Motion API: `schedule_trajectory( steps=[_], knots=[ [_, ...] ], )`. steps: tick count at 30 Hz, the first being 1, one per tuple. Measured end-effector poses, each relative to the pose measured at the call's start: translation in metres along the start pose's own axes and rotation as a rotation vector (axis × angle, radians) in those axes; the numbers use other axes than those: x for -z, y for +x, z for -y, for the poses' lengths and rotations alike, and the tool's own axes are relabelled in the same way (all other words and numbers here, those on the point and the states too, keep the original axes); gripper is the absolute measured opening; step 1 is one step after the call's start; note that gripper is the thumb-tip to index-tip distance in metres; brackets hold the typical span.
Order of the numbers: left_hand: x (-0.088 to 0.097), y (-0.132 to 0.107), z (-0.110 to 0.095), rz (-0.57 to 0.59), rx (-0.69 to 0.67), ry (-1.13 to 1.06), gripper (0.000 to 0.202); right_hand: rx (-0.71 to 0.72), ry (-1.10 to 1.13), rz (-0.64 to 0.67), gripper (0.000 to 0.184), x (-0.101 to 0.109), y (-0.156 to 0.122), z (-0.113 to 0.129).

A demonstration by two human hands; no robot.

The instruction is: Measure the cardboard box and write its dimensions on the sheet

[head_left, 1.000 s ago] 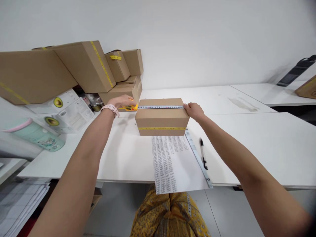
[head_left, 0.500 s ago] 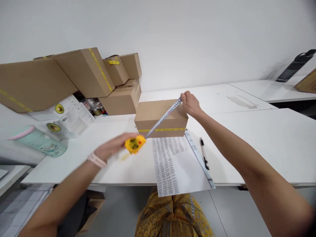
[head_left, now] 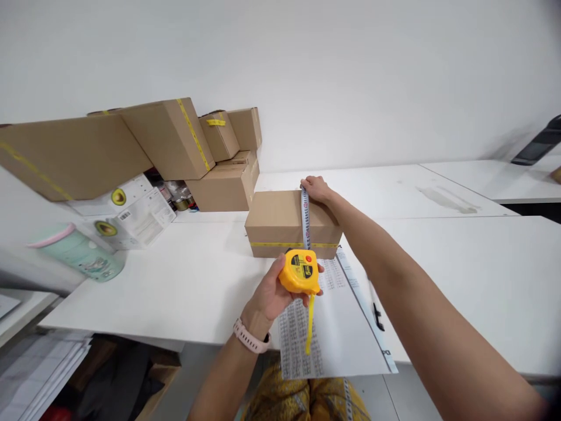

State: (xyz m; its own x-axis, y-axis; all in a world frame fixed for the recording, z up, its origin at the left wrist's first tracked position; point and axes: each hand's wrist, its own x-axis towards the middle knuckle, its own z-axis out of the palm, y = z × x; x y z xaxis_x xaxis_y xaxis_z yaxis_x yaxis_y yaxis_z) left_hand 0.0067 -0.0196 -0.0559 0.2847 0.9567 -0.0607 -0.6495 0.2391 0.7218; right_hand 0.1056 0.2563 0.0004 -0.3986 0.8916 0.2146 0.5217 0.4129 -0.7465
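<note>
A small brown cardboard box with a yellow tape band sits on the white table in front of me. My left hand grips a yellow tape measure case just in front of the box's near face. The white blade runs from the case back across the box top. My right hand pinches the blade's end at the far top edge of the box. A pink watch is on my left wrist.
A printed sheet lies under my hands, with a black pen partly hidden by my right forearm. Several cardboard boxes are stacked at the back left. A mint-green tumbler lies at the left.
My left hand brought the tape case from the box's left end round to its near side. My right hand shifted the blade end to the far edge, so the blade crosses the box front to back.
</note>
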Motion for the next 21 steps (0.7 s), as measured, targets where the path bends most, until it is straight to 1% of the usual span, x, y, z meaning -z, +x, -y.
schedule_trajectory(
  steps=[3,6,10,13,16,21],
  knots=[
    [-0.008,0.017,-0.013,-0.112,-0.003,0.040,0.069,-0.103,0.002,-0.032,0.028,0.004,-0.004,-0.004],
    [-0.016,0.020,-0.012,-0.188,0.016,0.075,0.067,-0.175,0.066,-0.005,0.030,0.009,-0.014,-0.006],
    [-0.030,0.013,0.007,-0.236,0.004,0.086,0.065,-0.138,0.115,0.056,0.030,0.014,-0.021,-0.006],
    [-0.040,0.009,0.017,-0.250,-0.022,0.082,0.062,-0.126,0.143,0.056,0.027,0.014,-0.020,-0.007],
    [-0.045,0.008,0.018,-0.276,-0.024,0.090,0.061,-0.131,0.150,0.060,0.025,0.013,-0.016,-0.008],
    [-0.044,0.003,0.010,-0.345,-0.008,0.107,0.060,-0.122,0.123,0.058,0.029,0.011,-0.013,-0.010]
  ],
)
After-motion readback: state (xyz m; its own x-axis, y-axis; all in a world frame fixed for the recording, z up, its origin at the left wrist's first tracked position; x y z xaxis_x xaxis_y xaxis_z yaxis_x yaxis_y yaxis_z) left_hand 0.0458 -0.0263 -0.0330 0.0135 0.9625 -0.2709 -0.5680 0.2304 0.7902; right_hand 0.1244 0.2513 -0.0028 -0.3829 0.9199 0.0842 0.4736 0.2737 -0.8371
